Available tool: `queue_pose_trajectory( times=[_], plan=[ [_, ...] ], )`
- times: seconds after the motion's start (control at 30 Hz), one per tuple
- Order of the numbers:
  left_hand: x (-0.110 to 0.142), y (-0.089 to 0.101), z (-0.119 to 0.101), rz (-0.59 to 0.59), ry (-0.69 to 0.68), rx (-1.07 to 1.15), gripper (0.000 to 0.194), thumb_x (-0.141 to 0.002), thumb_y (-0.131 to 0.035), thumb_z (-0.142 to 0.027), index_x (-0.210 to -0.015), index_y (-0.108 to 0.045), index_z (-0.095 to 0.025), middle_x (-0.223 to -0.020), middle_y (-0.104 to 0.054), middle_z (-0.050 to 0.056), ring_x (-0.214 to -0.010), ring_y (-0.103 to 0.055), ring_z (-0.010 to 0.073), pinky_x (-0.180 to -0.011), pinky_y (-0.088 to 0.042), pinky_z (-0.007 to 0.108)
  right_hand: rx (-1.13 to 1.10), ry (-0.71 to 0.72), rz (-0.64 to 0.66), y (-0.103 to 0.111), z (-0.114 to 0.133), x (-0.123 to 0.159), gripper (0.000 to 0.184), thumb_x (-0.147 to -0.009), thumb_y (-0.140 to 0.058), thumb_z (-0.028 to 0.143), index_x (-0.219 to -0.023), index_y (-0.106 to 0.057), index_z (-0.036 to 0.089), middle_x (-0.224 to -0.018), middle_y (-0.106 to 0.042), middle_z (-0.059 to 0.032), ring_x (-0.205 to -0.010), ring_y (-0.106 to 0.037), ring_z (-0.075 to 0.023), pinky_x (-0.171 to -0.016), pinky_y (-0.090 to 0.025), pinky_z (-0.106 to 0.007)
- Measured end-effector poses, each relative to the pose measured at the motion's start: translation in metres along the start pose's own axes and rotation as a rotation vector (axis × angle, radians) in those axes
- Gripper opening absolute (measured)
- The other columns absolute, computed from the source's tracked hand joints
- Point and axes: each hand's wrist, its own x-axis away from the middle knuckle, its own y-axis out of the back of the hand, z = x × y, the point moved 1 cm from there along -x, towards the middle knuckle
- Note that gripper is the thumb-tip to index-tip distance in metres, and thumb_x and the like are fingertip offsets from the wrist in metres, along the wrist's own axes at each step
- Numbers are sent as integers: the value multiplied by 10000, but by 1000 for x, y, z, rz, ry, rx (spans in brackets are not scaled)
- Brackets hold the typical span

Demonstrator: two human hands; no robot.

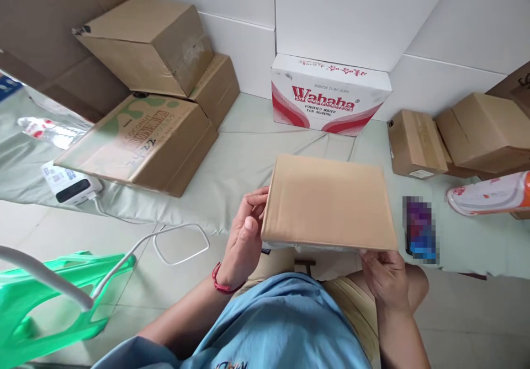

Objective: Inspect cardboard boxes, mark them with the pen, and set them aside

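Observation:
A flat, plain brown cardboard box sits in front of me at the near edge of the cloth-covered table, its top face toward me. At its left side is my left hand, fingers slightly bent along the edge and thumb raised off the box. That hand looks open, though whether its fingertips press on the side is hard to see. My right hand grips the box's near right corner, with some fingers hidden under it. A phone with a blurred-out screen lies just right of the box.
Behind stands a white and red Wahaha water carton. Brown cartons are stacked at left, others at right. A white power device with a cable, a plastic bottle, a white-orange package and a green stool are around.

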Motion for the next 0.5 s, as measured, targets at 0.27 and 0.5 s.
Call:
queue_pose_trajectory(
  times=[0.27,0.5],
  plan=[
    [2,13,14,-117,391,42,465,-778,-1008,-477,-1038,-736,-204,-989,-726,21,-861,-637,144,-776,-526,228,230,268,134,0,33,-5,522,-983,-743,211,-1471,-745,395,-1672,-607,-12,-1629,-491,-301,-1344,-442,-544],
    [17,9,34,64,-13,-143,325,-866,-958,-310,-1116,-763,-238,-1363,-731,94,-1193,-699,206,-984,-574,287,-214,41,-140,-10,38,-2,658,-945,-645,560,-1562,-652,331,-1584,-674,-80,-1426,-665,-346,-1074,-625,-540]
  ],
)
